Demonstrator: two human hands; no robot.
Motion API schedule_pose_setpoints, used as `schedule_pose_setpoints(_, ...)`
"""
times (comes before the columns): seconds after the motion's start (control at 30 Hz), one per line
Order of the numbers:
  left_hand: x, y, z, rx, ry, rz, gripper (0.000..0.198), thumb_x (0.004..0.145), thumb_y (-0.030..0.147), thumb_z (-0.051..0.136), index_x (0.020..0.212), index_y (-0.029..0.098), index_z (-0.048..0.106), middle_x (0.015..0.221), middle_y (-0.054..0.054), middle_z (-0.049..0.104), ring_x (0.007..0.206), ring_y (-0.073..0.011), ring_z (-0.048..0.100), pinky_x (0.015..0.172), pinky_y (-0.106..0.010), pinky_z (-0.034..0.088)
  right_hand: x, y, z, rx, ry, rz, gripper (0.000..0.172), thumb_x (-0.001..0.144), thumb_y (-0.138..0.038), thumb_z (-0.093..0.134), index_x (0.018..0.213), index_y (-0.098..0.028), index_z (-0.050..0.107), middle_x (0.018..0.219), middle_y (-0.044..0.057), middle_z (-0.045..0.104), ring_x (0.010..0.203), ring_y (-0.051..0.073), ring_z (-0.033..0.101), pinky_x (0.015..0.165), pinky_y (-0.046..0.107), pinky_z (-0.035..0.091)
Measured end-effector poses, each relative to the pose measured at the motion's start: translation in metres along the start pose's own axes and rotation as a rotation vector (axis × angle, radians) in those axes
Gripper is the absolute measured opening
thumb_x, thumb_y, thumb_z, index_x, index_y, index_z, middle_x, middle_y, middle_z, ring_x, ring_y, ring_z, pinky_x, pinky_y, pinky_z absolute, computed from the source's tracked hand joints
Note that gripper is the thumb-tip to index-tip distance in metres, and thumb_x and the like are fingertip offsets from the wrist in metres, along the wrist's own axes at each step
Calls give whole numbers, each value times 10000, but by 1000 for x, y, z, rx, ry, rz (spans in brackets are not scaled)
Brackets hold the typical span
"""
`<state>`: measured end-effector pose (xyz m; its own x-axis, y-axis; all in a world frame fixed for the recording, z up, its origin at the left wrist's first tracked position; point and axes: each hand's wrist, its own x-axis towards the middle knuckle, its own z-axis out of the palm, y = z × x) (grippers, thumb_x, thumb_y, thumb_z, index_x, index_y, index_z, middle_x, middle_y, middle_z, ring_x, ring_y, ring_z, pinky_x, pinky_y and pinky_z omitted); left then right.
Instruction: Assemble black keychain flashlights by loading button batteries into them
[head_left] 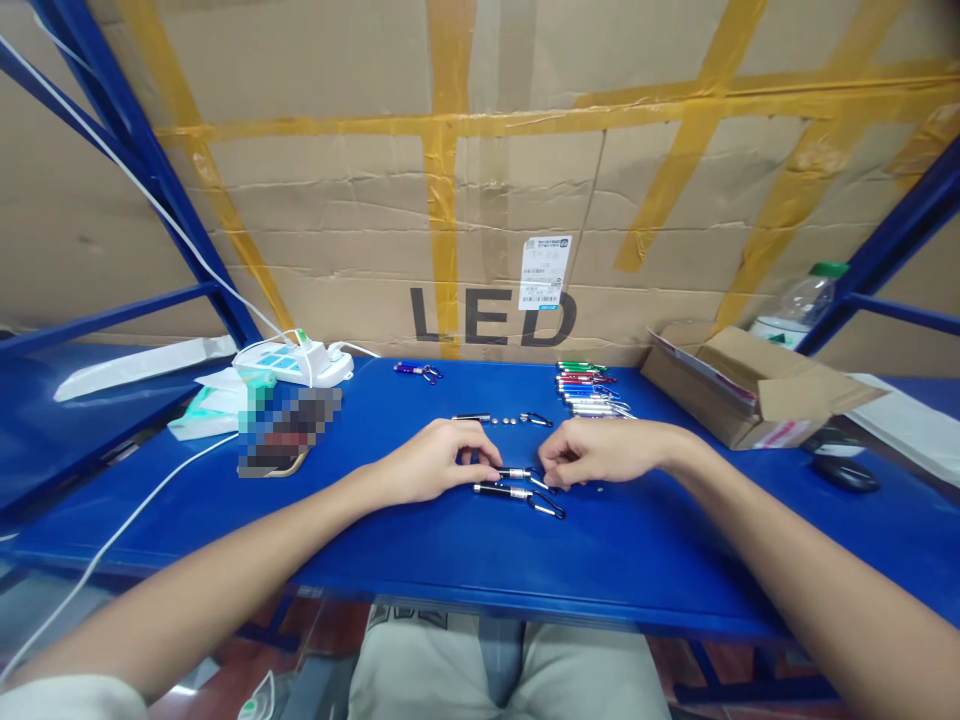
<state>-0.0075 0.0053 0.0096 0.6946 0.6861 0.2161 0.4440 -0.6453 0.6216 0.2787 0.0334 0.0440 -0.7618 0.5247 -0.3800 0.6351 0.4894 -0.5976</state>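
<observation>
The small black metal keychain torch (516,473) sits mid-way across the blue tabletop (450,550), with your left hand (435,462) and right hand (600,452) each pinching one end in their fingertips. A second black torch with a carabiner clip (517,492) lies just nearer you. A row of coloured torches (589,393) lies behind, beside the open cardboard box (750,395).

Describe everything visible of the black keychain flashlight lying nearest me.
The black flashlight is a slim, metal-looking cylinder with a silvery band and a dark carabiner clip at its right end. It lies flat and crosswise on the blue table, just before the left hand and right hand, which pinch a second flashlight; neither clearly touches the nearer one.
</observation>
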Motion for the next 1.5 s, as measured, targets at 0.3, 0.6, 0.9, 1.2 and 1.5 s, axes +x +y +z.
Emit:
schedule_pose_setpoints(0.3, 1, -1, -2, 77, 127, -34, 254, 1053, 363, 657, 1228, 226, 779, 1021, -44, 733, 847, -184, 645, 829, -314, 526, 21, 15, 7, -263, 668, -126, 189, 1035, -325, 578, 1004, -191, 706, 944, 76, 734, 832, 225, 631, 772, 337, 455)
schedule_pose_setpoints(0.6, 1, -22, -4, 402, 180, -120, 375, 1105, 336, 552, 1440, 231, 682, 1401, -100, 670, 1232, -304, 556, 1150, -502, 443, 38, 12, 29, -406, 657, -244, 403, 1101, -293, 492, 1456, -252, 678, 1396, 126, 685, 1136, 326, 533, 1045, 530, 450)
schedule_pose_setpoints(0.9, 2, -30, -7, 440, 198, -130, 156, 1044, 325, 678, 1120, 212, 755, 1159, -74, 737, 1082, -278, 595, 1010, -427, 481, 37, 8, 27, -368, 654, -288, 293, 1090, -263, 507, 1200, -226, 776, 1257, 123, 759, 1100, 320, 528, 1012, 513, 445)
schedule_pose_setpoints(1.2, 3, -28, -7, 398, 283, -123, 290, 1096, 351, 570, 1275, 193, 735, 1114, -83, 731, 1032, -265, 617, 1001, -422, 495, 39, 10, 30, -318, 637, -279, 313, 1076, -237, 545, 1336, -251, 719, 1247, 96, 777, 1112, 311, 561, 988, 479, 462)
schedule_pose_setpoints(1.5, 5, -19, -6, 201, 441, -106, 234, 1076, 336, 563, 1187, 203, 720, 1119, -68, 746, 937, -216, 661, 931, -378, 532, 42, 10, 30, -331, 629, -288, 249, 1077, -237, 543, 1227, -234, 741, 1170, 98, 780, 1046, 293, 567, 970, 452, 460)
